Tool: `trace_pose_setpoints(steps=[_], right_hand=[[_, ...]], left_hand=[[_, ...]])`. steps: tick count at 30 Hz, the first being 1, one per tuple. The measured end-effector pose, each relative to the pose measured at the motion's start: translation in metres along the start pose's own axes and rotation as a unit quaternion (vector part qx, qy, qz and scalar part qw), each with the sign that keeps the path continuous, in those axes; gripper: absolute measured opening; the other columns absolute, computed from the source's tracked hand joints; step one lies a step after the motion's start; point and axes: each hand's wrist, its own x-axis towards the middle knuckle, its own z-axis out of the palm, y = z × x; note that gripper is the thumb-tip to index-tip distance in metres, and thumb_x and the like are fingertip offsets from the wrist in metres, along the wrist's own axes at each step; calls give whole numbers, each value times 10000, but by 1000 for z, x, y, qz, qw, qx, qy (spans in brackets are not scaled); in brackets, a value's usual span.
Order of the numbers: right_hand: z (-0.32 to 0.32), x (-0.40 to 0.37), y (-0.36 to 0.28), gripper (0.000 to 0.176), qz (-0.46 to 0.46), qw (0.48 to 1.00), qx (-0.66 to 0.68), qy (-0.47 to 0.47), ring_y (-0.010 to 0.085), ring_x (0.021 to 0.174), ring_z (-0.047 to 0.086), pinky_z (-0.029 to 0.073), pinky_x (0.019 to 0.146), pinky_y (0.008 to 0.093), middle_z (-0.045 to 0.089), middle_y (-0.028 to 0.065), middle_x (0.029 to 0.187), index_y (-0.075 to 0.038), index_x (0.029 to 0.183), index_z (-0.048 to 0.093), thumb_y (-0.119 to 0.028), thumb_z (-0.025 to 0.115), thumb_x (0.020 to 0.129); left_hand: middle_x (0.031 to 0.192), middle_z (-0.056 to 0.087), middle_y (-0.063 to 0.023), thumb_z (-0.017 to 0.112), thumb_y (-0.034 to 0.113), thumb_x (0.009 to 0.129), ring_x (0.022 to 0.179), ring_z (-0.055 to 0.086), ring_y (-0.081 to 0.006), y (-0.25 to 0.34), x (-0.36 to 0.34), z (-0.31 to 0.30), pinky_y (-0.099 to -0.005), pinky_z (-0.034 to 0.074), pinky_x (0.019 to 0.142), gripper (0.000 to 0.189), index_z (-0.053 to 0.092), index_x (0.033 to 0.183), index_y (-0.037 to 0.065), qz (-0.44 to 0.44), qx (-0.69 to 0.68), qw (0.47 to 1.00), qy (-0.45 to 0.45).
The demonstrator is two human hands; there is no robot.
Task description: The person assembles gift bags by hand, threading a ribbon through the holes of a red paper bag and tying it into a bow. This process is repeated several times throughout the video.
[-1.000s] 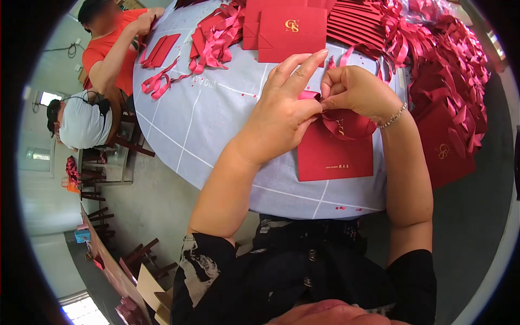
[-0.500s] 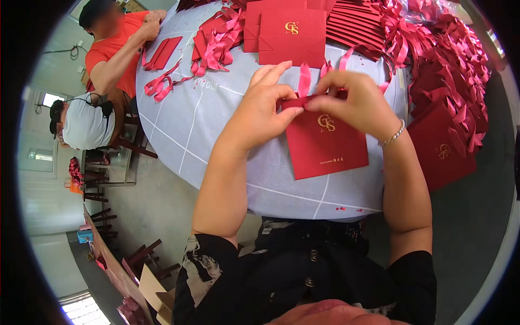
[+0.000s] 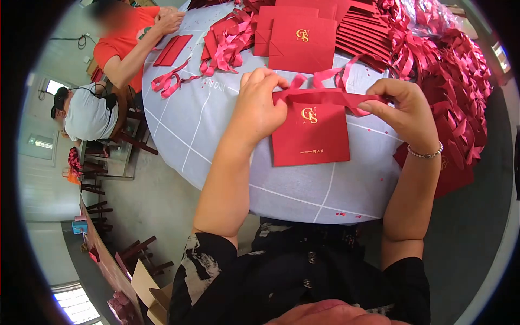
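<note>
A flat red paper gift bag [image 3: 311,138] with gold lettering lies on the cloth-covered table in front of me. My left hand [image 3: 257,108] is closed at its upper left corner, thumb and fingers gripping the bag's edge where the ribbon starts. Across the top of the bag a red ribbon [image 3: 325,97] is stretched sideways. Its right part is pinched between the thumb and fingers of my right hand [image 3: 403,111], which is off to the right of the bag. More loops of ribbon lie just behind the bag's top edge.
Behind the bag stand stacked red bags [image 3: 303,46] and a row of folded ones [image 3: 363,35]. A large heap of ribboned bags [image 3: 455,97] covers the right side. Loose ribbon [image 3: 173,81] lies left. A person in an orange-red shirt [image 3: 130,40] sits across the table's left edge.
My right hand has moved right, away from the bag's top, drawing the ribbon out straight. The bag has shifted slightly left and turned straighter. My left hand stays at its corner.
</note>
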Motion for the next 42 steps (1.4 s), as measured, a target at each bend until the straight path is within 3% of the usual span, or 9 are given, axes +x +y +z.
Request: trace_pose_setpoints(steps=[5,9,11,15,19,25,28,38,42], right_hand=[[2,-8,-4,99,-1,995,69,-71,82,732,591,478,654,238,657,28,821,37,919,688,-21,726,849],[24,-2,-6,125,-83,986,-5,-143,219,764,631,510,720,306,676,119,814,20,925,711,-35,725,815],[28,-1,-3,139,-86,985,-14,-147,239,735,630,510,713,316,680,137,806,11,929,713,-46,736,803],[22,-1,6,180,19,998,-51,-30,153,686,597,484,641,295,665,112,768,46,929,691,-78,758,817],[11,3,12,106,96,990,100,21,49,732,559,450,644,214,670,8,793,34,901,703,-63,731,869],[23,4,16,200,153,968,198,4,88,847,642,521,771,209,686,31,1006,-5,1165,638,-76,589,986],[36,6,12,225,236,951,197,-6,96,824,648,525,745,232,691,38,933,9,1174,634,-119,595,993],[59,11,30,238,158,955,232,91,96,786,645,539,734,237,702,30,895,16,1038,703,-185,577,1020],[54,12,22,203,202,941,250,103,84,767,638,531,708,223,700,24,865,13,1039,705,-165,617,996]], left_hand=[[1079,637,-89,602,-36,866,1006,631,-187,17,7,10,-275,519,873,203,678,1046,20,-1,-181,981,69],[957,695,-38,568,92,1009,854,627,-95,28,8,13,-222,502,797,194,662,1142,-14,18,-368,929,-42],[822,681,-15,592,143,1008,738,596,-72,24,8,3,-212,467,707,209,673,1124,-10,-5,-458,851,-258],[599,582,5,699,209,941,605,504,-60,34,0,5,-248,420,584,218,725,862,8,22,-341,935,-100],[574,562,-17,738,195,902,575,481,-74,33,-1,-4,-278,394,533,280,663,722,-6,-11,-269,953,-139],[655,650,-15,698,114,925,596,602,-66,35,-4,8,-224,459,552,167,694,811,-8,58,-256,950,-167],[698,672,-28,692,99,922,619,620,-78,39,-5,9,-229,481,579,124,697,864,-10,15,-287,946,-150],[791,704,-63,682,49,900,722,661,-113,35,-6,8,-250,526,683,55,690,909,-5,109,-235,947,-193],[787,698,-62,680,43,899,734,661,-120,40,-6,8,-251,523,690,54,683,891,-11,52,-267,941,-200]])
